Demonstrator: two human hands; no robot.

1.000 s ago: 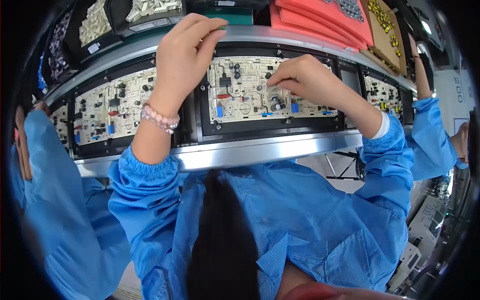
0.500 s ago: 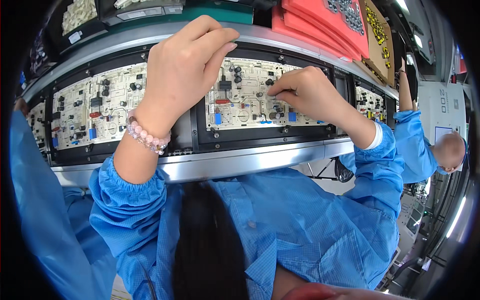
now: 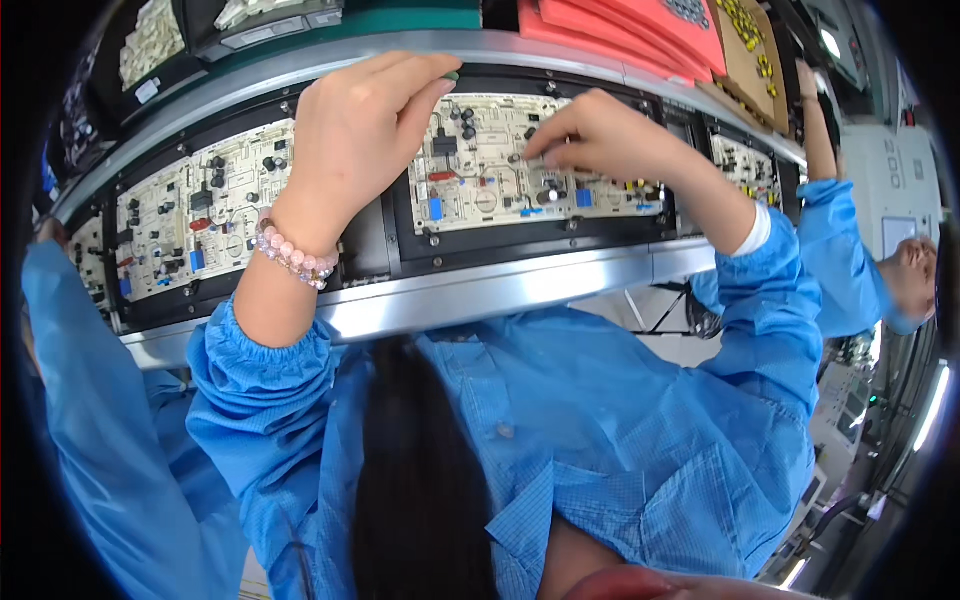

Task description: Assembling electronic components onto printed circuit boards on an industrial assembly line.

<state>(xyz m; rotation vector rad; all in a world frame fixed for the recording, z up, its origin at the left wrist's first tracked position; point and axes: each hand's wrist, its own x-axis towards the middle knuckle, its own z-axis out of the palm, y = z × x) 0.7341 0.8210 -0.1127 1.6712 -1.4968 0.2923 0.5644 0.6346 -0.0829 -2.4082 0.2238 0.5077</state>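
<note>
A cream circuit board (image 3: pixel 487 203) carrying black, red and blue components lies in a black carrier frame (image 3: pixel 408 268) in front of me. My left hand (image 3: pixel 362 130), with a beaded bracelet at its wrist, hangs over the board's left end. Its thumb and forefinger pinch a small green piece (image 3: pixel 452 76), mostly hidden by the fingertips. Over the middle of the board, my right hand (image 3: pixel 612 140) points its curled fingers down among the components. Thumb and forefinger are close together, and whatever may be between them is hidden.
Another board (image 3: pixel 215 215) sits to the left and a third board (image 3: pixel 745 165) to the right, along metal rails (image 3: pixel 510 285). Behind are black bins (image 3: pixel 265 30) of pale parts, red foam sheets (image 3: pixel 610 35) and a cardboard box (image 3: pixel 745 75) of yellow-black parts. Co-workers' blue sleeves (image 3: pixel 832 225) flank me.
My right hand has moved slightly farther back over the board, uncovering components at its near right corner. The left hand keeps its pinch near the board's far left corner. The whole view has shifted slightly.
</note>
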